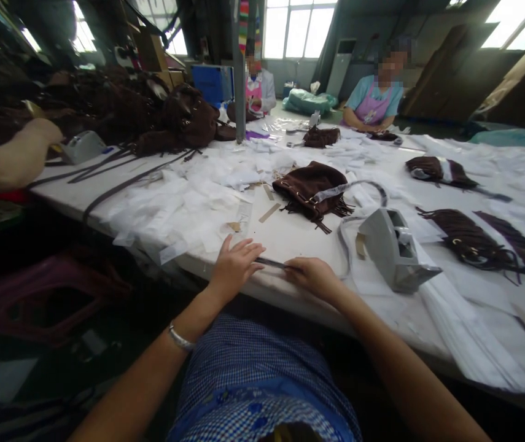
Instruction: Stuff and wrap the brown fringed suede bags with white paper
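At the table's near edge, my right hand (312, 276) is closed around a thin dark strap (271, 263). The strap runs left to my left hand (239, 264), which lies flat with fingers stretched over its end. Just beyond my hands sits a dark brown fringed bag (311, 187) with small metal rings. A grey strap (373, 183), partly in clear wrap, curves out from the bag toward the right. To the right of my right hand stands a grey tape dispenser (393, 248).
White wrapping sheets (188, 202) cover much of the white table (271, 230). More fringed bags (474, 239) lie at right, and brown bags (188, 116) are heaped at left. A co-worker's arm (8, 156) reaches in by another dispenser (82, 147). Two people sit across, beyond a metal post (240, 80).
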{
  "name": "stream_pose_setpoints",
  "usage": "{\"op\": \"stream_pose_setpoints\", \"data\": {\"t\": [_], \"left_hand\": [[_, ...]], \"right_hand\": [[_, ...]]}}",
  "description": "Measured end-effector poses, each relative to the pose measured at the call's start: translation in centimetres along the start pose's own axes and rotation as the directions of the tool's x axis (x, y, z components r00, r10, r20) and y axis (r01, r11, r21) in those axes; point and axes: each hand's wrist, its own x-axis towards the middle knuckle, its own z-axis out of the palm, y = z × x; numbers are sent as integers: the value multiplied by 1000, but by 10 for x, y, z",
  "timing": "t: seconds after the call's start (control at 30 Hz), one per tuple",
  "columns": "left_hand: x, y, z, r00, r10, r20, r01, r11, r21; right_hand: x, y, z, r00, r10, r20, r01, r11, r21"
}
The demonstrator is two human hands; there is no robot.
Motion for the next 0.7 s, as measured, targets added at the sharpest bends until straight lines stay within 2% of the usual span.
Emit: {"op": "stream_pose_setpoints", "data": {"t": [0.1, 0.17, 0.33, 0.5, 0.7], "left_hand": [[15, 14, 13, 979, 58, 198, -74, 994, 77], [22, 23, 20, 969, 37, 243, -67, 991, 117], [26, 31, 27, 975, -31, 222, -7, 986, 165], [29, 38, 29, 973, -46, 228, 6, 985, 174], [47, 55, 40, 971, -17, 237, -7, 995, 101]], "right_hand": [[7, -5, 0, 1000, -29, 12, 29, 998, -61], [12, -6, 1, 1000, -27, 14, 28, 996, -83], [7, 0, 2, 999, -31, -27, 27, 989, -143], [-15, 10, -1, 992, 49, -118, -77, 967, -244], [-9, 19, 2, 970, 18, -243, -45, 993, -105]]}}
